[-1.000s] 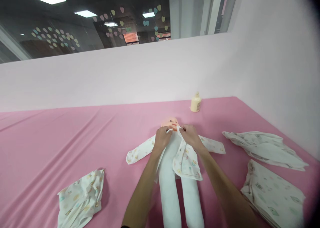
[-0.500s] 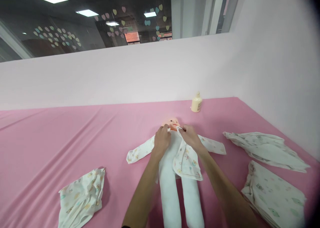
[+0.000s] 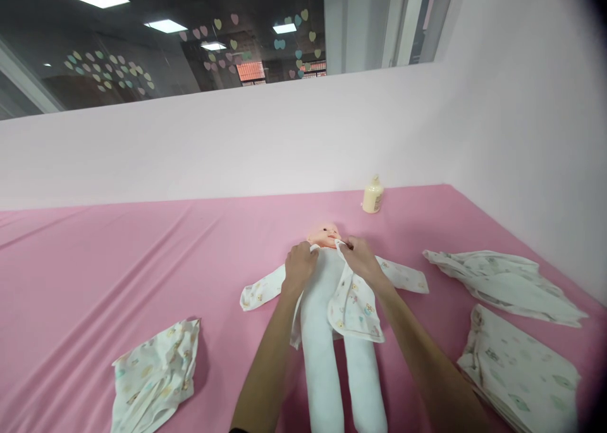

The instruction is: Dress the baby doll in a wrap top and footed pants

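Note:
On its back lies a baby doll (image 3: 325,234) with a white cloth body and legs, its head away from me. Its arms are in the sleeves of a white patterned baby jacket (image 3: 356,306), whose front hangs apart over the chest. My left hand (image 3: 300,266) is closed on the jacket's left front edge near the neck. Beside the doll's chin my right hand (image 3: 359,257) pinches the collar corner of the right front panel, which drapes down over the belly. Both hands' fingertips are partly hidden by the hands themselves.
A pink sheet (image 3: 142,256) covers the surface, which meets white walls at the back and right. A cream pump bottle (image 3: 372,196) stands near the back wall. Patterned cloth (image 3: 156,376) lies at left; a crumpled garment (image 3: 502,281) and a folded cloth (image 3: 521,370) lie at right.
My left hand has moved a little to the left, drawing the jacket's left front edge outward and baring more of the doll's chest. My right hand has stayed in place.

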